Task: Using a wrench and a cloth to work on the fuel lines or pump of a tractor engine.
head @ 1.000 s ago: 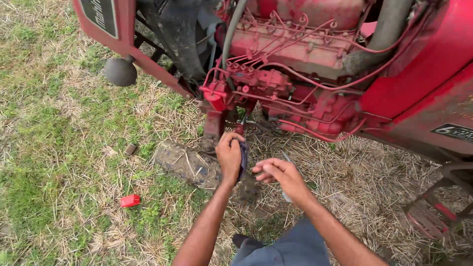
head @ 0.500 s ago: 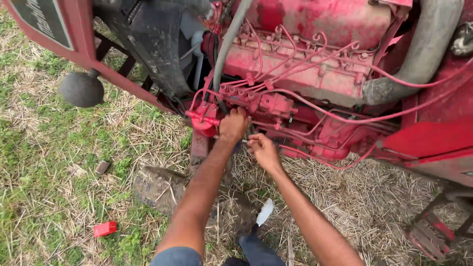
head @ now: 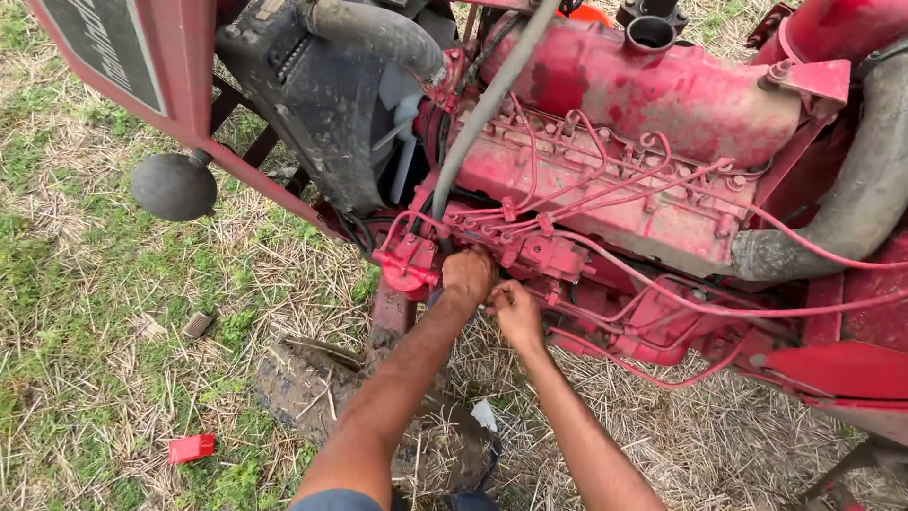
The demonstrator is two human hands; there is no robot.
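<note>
Left hand clenched on red injection pump fitting | right hand pinching beside it, contents unclear | I judge the fitting rigid, greasy; grip its flats.

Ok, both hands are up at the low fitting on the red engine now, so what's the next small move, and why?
Probably steady the part with the left hand and let the right hand work the fitting beside it. Both hands sit close together against the red engine under the thin fuel lines; what the fingers grip is hidden.
</note>
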